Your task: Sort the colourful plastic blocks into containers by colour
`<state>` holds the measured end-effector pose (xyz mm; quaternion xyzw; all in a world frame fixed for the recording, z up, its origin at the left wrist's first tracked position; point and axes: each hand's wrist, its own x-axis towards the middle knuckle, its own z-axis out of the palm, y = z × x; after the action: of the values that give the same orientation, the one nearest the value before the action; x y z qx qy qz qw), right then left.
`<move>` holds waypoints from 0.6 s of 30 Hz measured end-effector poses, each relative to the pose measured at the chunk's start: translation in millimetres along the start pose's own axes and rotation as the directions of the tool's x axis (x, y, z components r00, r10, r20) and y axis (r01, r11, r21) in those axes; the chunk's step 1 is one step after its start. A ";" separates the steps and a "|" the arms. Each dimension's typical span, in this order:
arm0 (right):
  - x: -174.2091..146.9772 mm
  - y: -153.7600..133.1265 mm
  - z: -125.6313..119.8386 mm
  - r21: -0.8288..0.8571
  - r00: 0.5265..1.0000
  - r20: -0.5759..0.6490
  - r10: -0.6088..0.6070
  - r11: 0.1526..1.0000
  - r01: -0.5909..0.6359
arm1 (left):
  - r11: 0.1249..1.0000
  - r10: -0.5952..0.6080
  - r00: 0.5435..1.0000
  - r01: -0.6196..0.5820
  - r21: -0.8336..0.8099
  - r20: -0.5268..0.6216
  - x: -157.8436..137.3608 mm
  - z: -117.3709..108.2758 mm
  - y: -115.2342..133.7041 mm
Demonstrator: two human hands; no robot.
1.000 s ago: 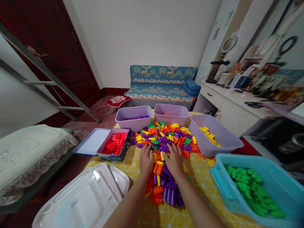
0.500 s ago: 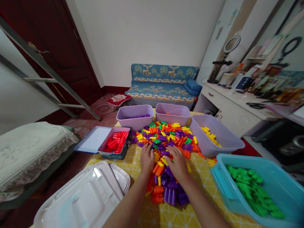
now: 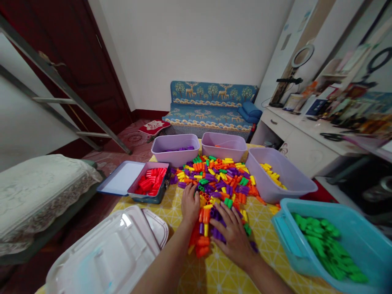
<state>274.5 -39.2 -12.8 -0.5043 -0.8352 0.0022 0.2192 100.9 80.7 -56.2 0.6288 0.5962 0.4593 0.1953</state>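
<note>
A heap of small plastic tube-shaped blocks [image 3: 214, 173] in purple, orange, yellow and green spreads over the middle of the table. My left hand [image 3: 190, 204] rests at the heap's left edge, fingers reaching forward against the blocks, with orange and yellow pieces beside it. Over the near part of the heap, my right hand [image 3: 231, 232] lies with spread fingers on purple blocks [image 3: 218, 233], partly hiding them. A yellow block [image 3: 206, 229] and orange blocks [image 3: 202, 247] lie between the two hands.
Lilac bins hold purple [image 3: 176, 157], a few orange [image 3: 223, 153] and yellow pieces [image 3: 281, 171]. A turquoise bin [image 3: 343, 212] with green pieces stands right. Left are an open case [image 3: 153, 198] of red pieces and a white lid [image 3: 107, 253]. A sofa [image 3: 211, 110] stands beyond.
My right hand has moved back toward me over the purple blocks, uncovering green and yellow pieces ahead of it. My left hand has barely moved.
</note>
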 end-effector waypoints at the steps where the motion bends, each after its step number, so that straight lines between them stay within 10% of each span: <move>1: 10.2 9.2 2.3 -0.007 0.999 -0.036 0.037 0.999 -0.037 | 1.000 -0.006 1.000 0.006 -0.007 -0.004 0.0 0.5 -0.5; 12: 77.1 54.3 25.4 -0.063 0.812 -0.217 0.542 0.822 -0.566 | 1.000 -0.009 1.000 0.008 -0.016 -0.018 0.6 2.2 -1.8; 18: 66.4 13.8 31.2 0.026 0.900 -0.144 0.411 0.911 -0.412 | 1.000 0.004 1.000 -0.004 0.006 -0.015 0.1 1.5 -0.5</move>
<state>248.4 30.4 -20.0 -0.6687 -0.6916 0.0093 0.2730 101.8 81.4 -57.4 0.6271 0.5978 0.4626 0.1881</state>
